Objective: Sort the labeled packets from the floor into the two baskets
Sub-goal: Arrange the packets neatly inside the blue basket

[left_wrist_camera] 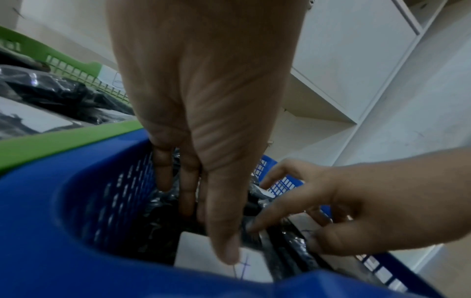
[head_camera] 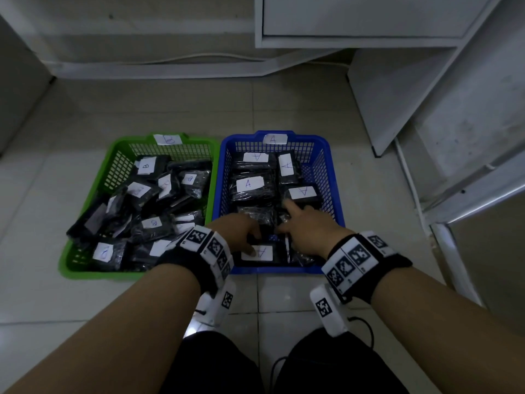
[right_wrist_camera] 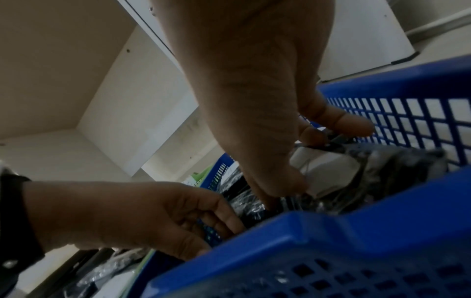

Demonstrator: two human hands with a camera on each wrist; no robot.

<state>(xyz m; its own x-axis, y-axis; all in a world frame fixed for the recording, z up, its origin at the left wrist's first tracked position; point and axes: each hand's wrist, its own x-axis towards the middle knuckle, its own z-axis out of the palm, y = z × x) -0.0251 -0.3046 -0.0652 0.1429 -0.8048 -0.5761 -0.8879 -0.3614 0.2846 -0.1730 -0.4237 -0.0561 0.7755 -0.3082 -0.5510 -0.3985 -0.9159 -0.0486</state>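
Note:
Side by side on the floor stand the blue basket [head_camera: 270, 270] tagged A and the green basket [head_camera: 85, 273] tagged B, both holding several black packets with white labels. Both hands reach into the near end of the blue basket [left_wrist_camera: 76, 201]. My left hand [head_camera: 241, 234] has straight fingers [left_wrist_camera: 186, 197] on the packets, with its thumb resting on the label of a flat A packet [head_camera: 262, 253]. My right hand [head_camera: 301, 226] pinches a labeled packet [right_wrist_camera: 328, 161] between thumb and curled fingers, index finger stretched out.
White shelving [head_camera: 383, 29] rises behind the baskets. A white panel [head_camera: 397, 103] leans at the right, and a metal rail [head_camera: 451, 251] runs along the right floor edge. Bare tiles [head_camera: 170, 109] lie beyond the baskets. My dark-trousered knees [head_camera: 213, 365] are below.

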